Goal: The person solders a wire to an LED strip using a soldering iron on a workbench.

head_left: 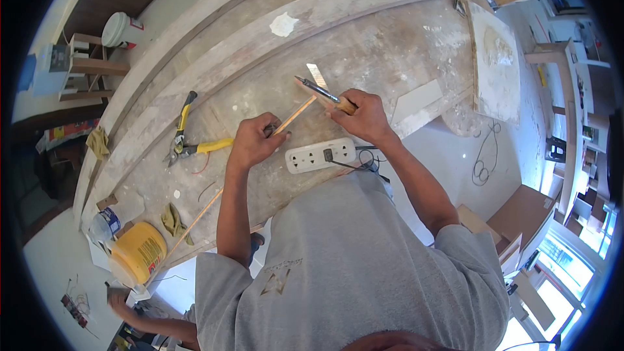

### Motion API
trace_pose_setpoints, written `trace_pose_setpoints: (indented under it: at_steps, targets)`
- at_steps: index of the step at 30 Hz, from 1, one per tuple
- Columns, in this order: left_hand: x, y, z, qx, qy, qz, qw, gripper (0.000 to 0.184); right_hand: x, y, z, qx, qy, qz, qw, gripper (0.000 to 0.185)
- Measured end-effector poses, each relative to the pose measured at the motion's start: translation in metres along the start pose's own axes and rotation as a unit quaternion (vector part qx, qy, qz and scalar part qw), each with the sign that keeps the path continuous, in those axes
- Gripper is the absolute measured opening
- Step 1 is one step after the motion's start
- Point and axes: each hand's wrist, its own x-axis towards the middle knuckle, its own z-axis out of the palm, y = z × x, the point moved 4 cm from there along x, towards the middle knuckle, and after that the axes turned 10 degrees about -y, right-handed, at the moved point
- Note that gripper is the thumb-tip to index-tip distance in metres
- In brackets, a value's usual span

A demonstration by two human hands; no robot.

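Observation:
My left hand is closed around a thin light wooden strip, whose end points up and to the right. The strip runs back under my forearm toward the lower left. My right hand grips a dark tool with a wooden handle, its pointed tip just above the strip's end. Behind the tool lies a small pale flat piece on the worktable. A white power strip with a dark plug sits below my hands. Yellow-handled cutters lie to the left of my left hand.
Long curved boards span the table's far side. At the lower left stand a yellow container and a clear jar. A pale board lies right of my right hand. Another person's hand shows at the bottom left.

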Motion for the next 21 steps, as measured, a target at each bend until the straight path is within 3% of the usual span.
trace_pose_setpoints:
  at_steps: [9,11,19,21]
  targets:
    - [-0.003,0.007,-0.001,0.019,0.003,0.02,1.0,0.021,0.0,-0.001,0.002,-0.014,0.0,0.004,1.0,0.032]
    - [-0.002,0.0,0.001,0.021,-0.013,-0.015,1.0,0.028,0.0,-0.002,0.002,-0.013,0.001,0.0,1.0,0.032]
    - [-0.002,0.007,0.0,0.024,-0.004,0.002,1.0,0.028,-0.001,-0.009,0.003,-0.009,-0.009,0.003,1.0,0.032]
    - [-0.003,0.007,0.0,0.021,-0.004,0.003,1.0,0.028,-0.002,-0.013,0.001,-0.023,-0.045,0.052,0.997,0.032]
